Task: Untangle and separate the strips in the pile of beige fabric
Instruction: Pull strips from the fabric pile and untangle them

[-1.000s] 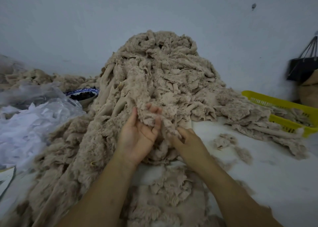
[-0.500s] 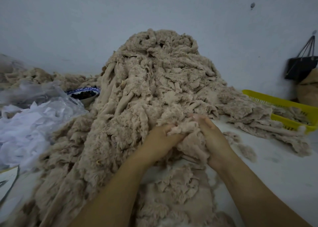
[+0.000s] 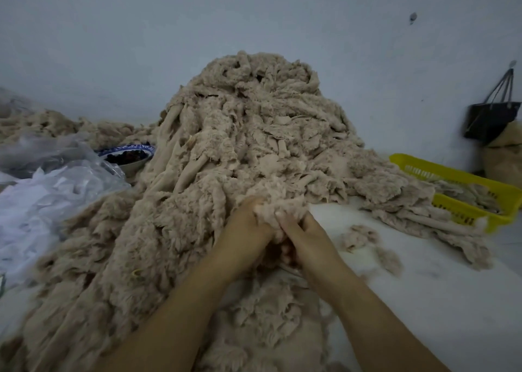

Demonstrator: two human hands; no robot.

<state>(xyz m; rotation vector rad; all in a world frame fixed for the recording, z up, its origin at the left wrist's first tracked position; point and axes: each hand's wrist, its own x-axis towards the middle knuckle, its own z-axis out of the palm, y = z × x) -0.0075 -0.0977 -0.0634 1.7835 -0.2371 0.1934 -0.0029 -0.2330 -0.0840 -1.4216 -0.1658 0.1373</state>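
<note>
A tall pile of beige fabric strips [image 3: 248,134] rises against the wall and spreads forward across the white surface. At its front foot, my left hand [image 3: 244,233] and my right hand [image 3: 306,234] sit side by side, both gripping one fluffy clump of beige fabric [image 3: 272,209] that is still joined to the pile. Fingers of both hands curl into the clump, and their tips are partly buried in it. More beige fabric [image 3: 262,323] lies between my forearms.
A yellow plastic basket [image 3: 463,191] with beige strips stands at the right. Loose beige scraps [image 3: 358,236] lie on the white surface [image 3: 440,301]. At the left are clear plastic bags with white scraps [image 3: 48,196] and a blue-rimmed bowl [image 3: 127,157]. A dark bag [image 3: 491,120] hangs on the wall.
My left hand went from open, palm up under the strips, to gripping a clump. Both hands came together and drew slightly back toward me with the clump between them.
</note>
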